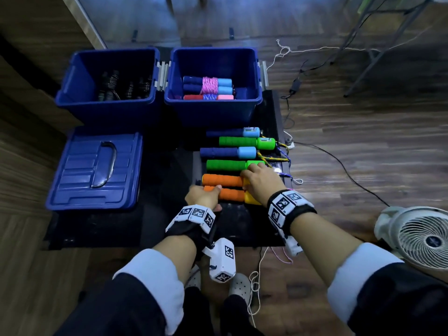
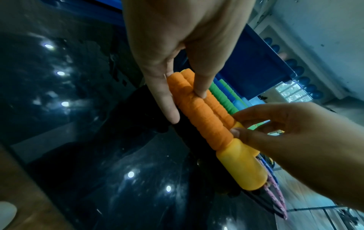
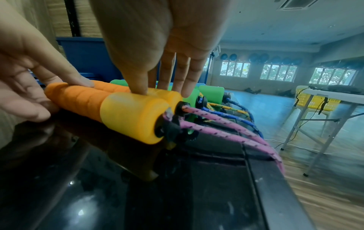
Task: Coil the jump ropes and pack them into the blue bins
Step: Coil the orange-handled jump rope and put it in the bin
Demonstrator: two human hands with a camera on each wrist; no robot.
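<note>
Two orange jump-rope handles [image 1: 224,187] with yellow caps [image 3: 135,115] lie side by side on the black table [image 1: 145,226]. A pink rope [image 3: 226,135] runs from the caps over the table's right edge. My left hand [image 1: 208,189] pinches the handles' left end, thumb along the near side [image 2: 187,105]. My right hand [image 1: 247,174] grips the cap end, thumb between the caps and fingers curled over the far one [image 3: 163,92]. Behind stand two open blue bins: the right bin [image 1: 213,50] holds coiled ropes [image 1: 208,88], the left bin [image 1: 109,53] holds dark ones.
Green and blue handles [image 1: 242,141] lie in a row just beyond the orange pair, their ropes hanging off the right edge. A closed blue bin [image 1: 97,170] sits at the left. A white fan [image 1: 421,236] and cables [image 1: 339,161] are on the floor to the right.
</note>
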